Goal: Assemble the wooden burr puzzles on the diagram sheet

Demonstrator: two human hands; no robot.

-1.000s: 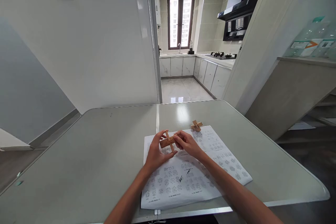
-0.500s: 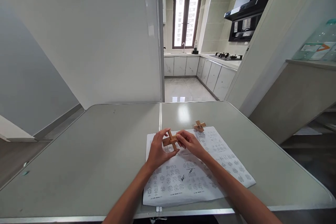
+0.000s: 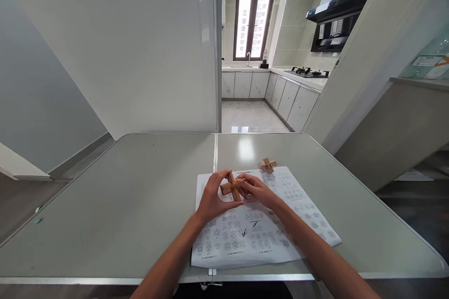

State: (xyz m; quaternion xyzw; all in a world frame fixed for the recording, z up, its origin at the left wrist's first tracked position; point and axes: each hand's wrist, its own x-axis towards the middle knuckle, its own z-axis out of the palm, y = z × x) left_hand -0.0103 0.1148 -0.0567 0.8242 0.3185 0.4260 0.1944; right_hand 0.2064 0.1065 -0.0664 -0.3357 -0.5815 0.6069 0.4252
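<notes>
A cross-shaped wooden interlocking puzzle [image 3: 227,188] is held between both hands above a printed sheet [image 3: 245,243]. My left hand [image 3: 213,198] spans one bar of it, with fingertips on the upper end and the thumb at the lower end. From the right side, my right hand [image 3: 255,190] pinches another arm of the puzzle; its fingers partly hide that end. The sheet carries rows of small puzzle diagrams and some dark handwritten marks. Beyond its far edge rests a second wooden puzzle [image 3: 268,166], untouched, with a dark mark on it.
The grey-green folding table [image 3: 105,215] has a seam near its middle and a metal front edge. A small green bit [image 3: 38,220] lies at the left edge. Plastic bottles [image 3: 430,63] stand on a ledge at right. A kitchen opens beyond the table.
The puzzle has turned a little in my hands, so a broader face of its upright bar shows. Both hands keep hold of it. The camera view has shifted slightly.
</notes>
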